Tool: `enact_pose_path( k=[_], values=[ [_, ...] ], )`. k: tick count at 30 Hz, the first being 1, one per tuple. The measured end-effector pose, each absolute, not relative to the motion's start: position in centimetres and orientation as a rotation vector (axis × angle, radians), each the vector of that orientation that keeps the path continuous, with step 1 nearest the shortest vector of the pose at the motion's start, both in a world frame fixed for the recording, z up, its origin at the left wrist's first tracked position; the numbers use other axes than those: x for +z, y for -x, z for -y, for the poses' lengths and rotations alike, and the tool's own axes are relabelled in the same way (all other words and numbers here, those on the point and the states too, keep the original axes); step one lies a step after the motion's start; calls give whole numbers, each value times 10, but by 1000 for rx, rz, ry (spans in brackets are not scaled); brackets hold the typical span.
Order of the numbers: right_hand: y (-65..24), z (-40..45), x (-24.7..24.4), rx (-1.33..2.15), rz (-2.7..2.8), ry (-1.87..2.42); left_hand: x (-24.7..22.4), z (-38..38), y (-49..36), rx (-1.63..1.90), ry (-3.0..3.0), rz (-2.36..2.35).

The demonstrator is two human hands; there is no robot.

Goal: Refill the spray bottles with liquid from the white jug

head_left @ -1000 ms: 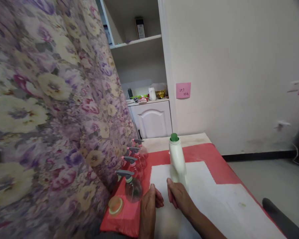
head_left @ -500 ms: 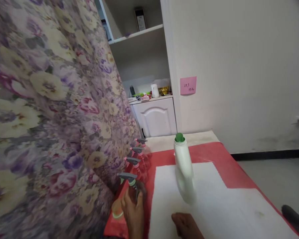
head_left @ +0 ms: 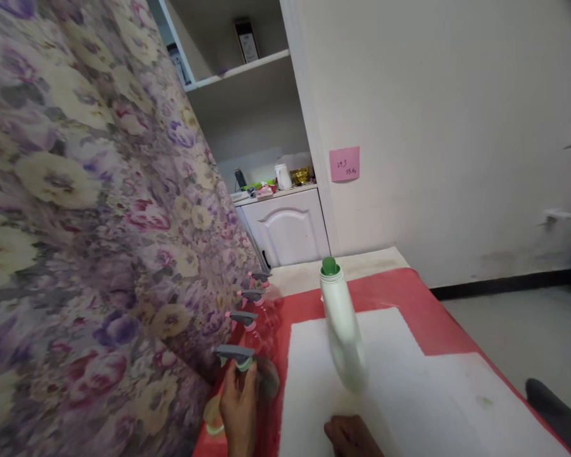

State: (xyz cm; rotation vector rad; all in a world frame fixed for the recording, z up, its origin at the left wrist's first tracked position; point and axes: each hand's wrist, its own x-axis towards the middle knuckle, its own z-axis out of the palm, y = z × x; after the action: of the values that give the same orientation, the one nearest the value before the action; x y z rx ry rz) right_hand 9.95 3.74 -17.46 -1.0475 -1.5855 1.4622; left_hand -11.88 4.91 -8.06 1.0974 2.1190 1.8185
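Observation:
My left hand point(head_left: 238, 406) has its thumb and fingers closed round the pale green collar of the nearest spray bottle point(head_left: 266, 377), which has a grey trigger head. Its clear body is partly hidden behind the hand. Behind it stand several clear spray bottles point(head_left: 261, 336) with pink collars and grey heads, in a row along the curtain side. My right hand point(head_left: 349, 436) is curled into a fist low over the white sheet; its palm side is hidden. A pale green plastic jug point(head_left: 343, 333) with an uncapped green pouring spout stands beyond the fist.
A white sheet point(head_left: 409, 393) lies over the red table cover point(head_left: 385, 289). Near my left wrist is a round, green-rimmed object point(head_left: 213, 412). The floral curtain point(head_left: 99, 254) hangs close along the left edge. Behind the table are a white cabinet point(head_left: 290, 231) and a wall.
My left hand has shifted from the spray bottle's upper body to its collar. My right hand stays a fist. The whole view has turned slightly to the right.

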Motion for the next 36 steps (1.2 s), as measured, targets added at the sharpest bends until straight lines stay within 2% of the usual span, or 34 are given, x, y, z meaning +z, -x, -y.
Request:
enact_pose_path(
  k=[3,9,15,21,28,36],
  values=[
    [-101,-39,-178,1485,1529,978,-69,-32,96,1719,-1171,-1929],
    [-120,-42,-182,1208,1483,840,-73,-3,36,1513,-1214,-1630],
    [-156,-40,-161,1324,1557,681,-86,-1,-4,1343,-1439,-1370],
    [-176,-44,-157,1290,1563,612,-101,-12,-9,1234,-1436,-1305],
    [-177,-47,-173,1341,1513,587,-87,-15,-15,1121,-1440,-1234],
    [-179,-45,-163,1359,1512,630,-93,-21,-27,1255,-1299,-1205]
  ],
)
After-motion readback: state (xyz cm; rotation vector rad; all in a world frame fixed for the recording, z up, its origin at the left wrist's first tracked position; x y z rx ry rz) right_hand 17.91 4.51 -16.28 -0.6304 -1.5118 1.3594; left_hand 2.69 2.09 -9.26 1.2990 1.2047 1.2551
